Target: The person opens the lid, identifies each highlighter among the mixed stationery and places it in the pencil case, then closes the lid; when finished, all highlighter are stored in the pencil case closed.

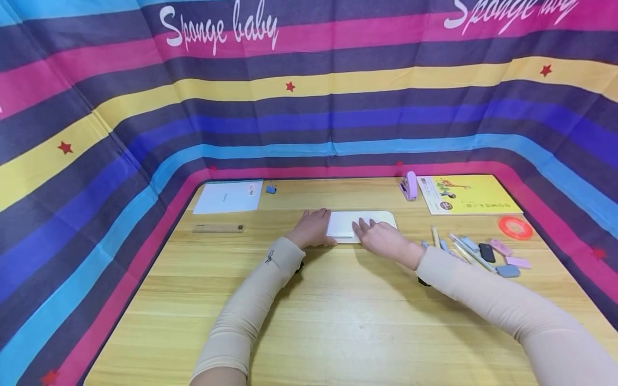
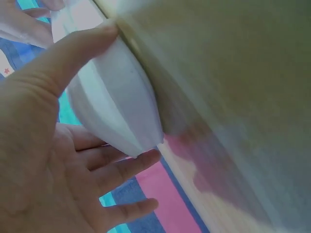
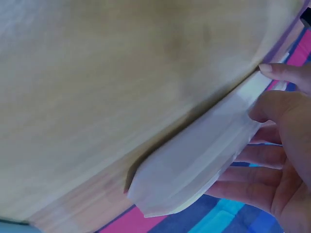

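Observation:
A flat white case-like object (image 1: 381, 217) with rounded corners lies on the wooden table, its long side across in front of me. A thinner edge line shows along its left part in the head view. My left hand (image 1: 313, 227) holds its left end; in the left wrist view the thumb (image 2: 87, 43) lies along the near side and the fingers (image 2: 124, 172) spread behind the end. My right hand (image 1: 384, 238) reaches over the right half, and its fingertips (image 1: 359, 224) rest on the top. In the right wrist view its fingers (image 3: 257, 179) extend behind the white object (image 3: 189, 155).
Erasers (image 1: 508, 271) and pens (image 1: 475, 252) lie beside my right forearm, near an orange tape ring (image 1: 515, 228). Behind are a yellow book (image 1: 475, 195) and a purple stapler (image 1: 409, 186). A white booklet (image 1: 227, 198), a wooden ruler-like strip (image 1: 218, 228) and a blue sharpener-like piece (image 1: 271, 189) lie left.

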Demonstrator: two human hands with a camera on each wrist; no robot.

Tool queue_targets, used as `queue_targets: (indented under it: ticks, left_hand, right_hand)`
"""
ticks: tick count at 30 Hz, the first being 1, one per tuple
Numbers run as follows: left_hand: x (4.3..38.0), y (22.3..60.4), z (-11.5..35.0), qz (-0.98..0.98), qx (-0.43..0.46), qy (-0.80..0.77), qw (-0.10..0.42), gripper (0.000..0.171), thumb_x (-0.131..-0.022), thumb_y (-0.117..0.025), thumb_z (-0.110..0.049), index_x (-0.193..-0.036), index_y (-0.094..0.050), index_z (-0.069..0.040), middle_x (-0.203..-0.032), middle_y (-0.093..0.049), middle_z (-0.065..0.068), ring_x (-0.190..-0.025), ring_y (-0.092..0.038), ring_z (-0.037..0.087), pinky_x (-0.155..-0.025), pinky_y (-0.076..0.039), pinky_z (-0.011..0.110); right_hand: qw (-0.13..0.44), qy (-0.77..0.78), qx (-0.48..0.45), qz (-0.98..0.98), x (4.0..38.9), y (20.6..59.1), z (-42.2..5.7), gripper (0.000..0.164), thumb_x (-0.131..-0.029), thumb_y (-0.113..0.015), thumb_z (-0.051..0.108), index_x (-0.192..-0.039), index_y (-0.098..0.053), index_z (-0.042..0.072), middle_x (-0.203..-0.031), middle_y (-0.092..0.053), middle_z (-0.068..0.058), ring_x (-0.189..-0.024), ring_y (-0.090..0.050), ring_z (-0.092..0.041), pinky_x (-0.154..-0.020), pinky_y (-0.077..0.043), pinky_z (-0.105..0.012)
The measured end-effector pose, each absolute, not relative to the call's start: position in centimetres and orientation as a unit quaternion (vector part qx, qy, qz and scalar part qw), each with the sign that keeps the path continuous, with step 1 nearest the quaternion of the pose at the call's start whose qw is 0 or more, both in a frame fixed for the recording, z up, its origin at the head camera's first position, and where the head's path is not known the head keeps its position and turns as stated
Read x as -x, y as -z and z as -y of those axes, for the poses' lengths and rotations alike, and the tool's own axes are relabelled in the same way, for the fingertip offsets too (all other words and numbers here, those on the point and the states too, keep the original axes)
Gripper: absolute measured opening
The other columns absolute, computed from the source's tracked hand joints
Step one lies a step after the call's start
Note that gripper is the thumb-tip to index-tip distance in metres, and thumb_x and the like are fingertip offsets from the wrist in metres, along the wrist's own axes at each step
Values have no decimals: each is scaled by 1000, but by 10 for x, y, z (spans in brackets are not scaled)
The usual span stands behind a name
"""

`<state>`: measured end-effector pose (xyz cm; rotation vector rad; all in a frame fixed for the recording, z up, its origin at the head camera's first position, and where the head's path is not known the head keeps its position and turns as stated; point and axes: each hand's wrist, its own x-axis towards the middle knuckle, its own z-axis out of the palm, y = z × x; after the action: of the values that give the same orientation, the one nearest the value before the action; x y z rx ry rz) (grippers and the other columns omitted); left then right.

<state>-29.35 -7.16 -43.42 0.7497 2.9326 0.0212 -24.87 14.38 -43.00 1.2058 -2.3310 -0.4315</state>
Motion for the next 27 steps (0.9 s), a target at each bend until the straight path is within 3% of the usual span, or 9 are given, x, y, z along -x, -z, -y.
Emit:
queue_targets:
  ticks: [5, 10, 13, 15, 17, 20, 22, 24, 27]
  left_hand:
    - [293, 433, 73, -968, -244, -14, 48, 102, -63, -59, -65, -137, -22, -6, -137, -30, 8, -123, -28, 23, -98, -11, 54]
    - [289, 431, 83, -969, -230, -65, 60, 118, -56, -58, -71, -139, -6, -5, -142, -17, 8, -126, -23, 23, -99, -8, 53]
    - [286, 428, 92, -972, -199, -94, 77, 123, -54, -57, -73, -138, -3, -1, -141, -18, 12, -125, -26, 23, -100, -9, 50]
    - [284, 425, 98, -974, -183, -98, 91, 119, -57, -56, -73, -137, -9, 2, -138, -25, 15, -123, -30, 24, -101, -10, 48]
    - [283, 422, 101, -974, -179, -93, 105, 108, -60, -55, -71, -134, -24, 2, -130, -39, 16, -116, -39, 25, -101, -12, 46]
    - [281, 420, 102, -968, -204, -98, 108, 88, -67, -55, -66, -129, -37, -6, -121, -49, 8, -109, -46, 22, -100, -16, 48]
    - [281, 422, 102, -963, -225, -105, 104, 77, -70, -55, -62, -128, -39, -14, -118, -52, 2, -105, -49, 19, -99, -18, 50]
    - [282, 424, 101, -960, -239, -107, 101, 77, -73, -54, -60, -133, -35, -17, -124, -48, -1, -109, -46, 17, -98, -18, 51]
    - [282, 427, 100, -961, -236, -97, 104, 79, -74, -52, -59, -136, -31, -15, -127, -46, 0, -111, -45, 17, -98, -18, 51]
  right_hand:
    - [248, 137, -444, 850, 250, 423, -145, 37, -78, -56, 10, -114, -55, -2, -102, -60, -18, -70, -61, -27, -43, -47, -31]
    - [249, 104, -445, 854, 253, 420, -147, 38, -78, -55, 17, -113, -56, 1, -99, -62, -14, -66, -61, -24, -35, -41, -29]
    - [250, 91, -448, 854, 255, 418, -148, 38, -78, -53, 18, -112, -56, 1, -99, -62, -13, -67, -62, -24, -33, -39, -29]
    - [255, 80, -450, 852, 256, 416, -149, 37, -78, -53, 17, -112, -56, 1, -98, -62, -14, -68, -62, -24, -34, -39, -29]
    - [261, 69, -451, 851, 258, 413, -150, 37, -77, -54, 16, -111, -56, 0, -97, -62, -13, -70, -62, -24, -34, -40, -29]
    - [263, 51, -452, 851, 260, 408, -150, 37, -77, -54, 16, -110, -55, -1, -96, -62, -14, -68, -61, -24, -36, -42, -31]
    - [260, 38, -451, 853, 262, 406, -150, 36, -77, -54, 16, -109, -54, 0, -94, -62, -13, -66, -61, -24, -37, -43, -33]
    - [258, 29, -449, 855, 265, 404, -150, 35, -78, -53, 15, -109, -53, 0, -91, -62, -11, -63, -59, -23, -37, -43, -34]
    - [261, 21, -448, 855, 270, 403, -150, 34, -78, -51, 13, -110, -52, 0, -89, -61, -10, -61, -58, -22, -37, -43, -34]
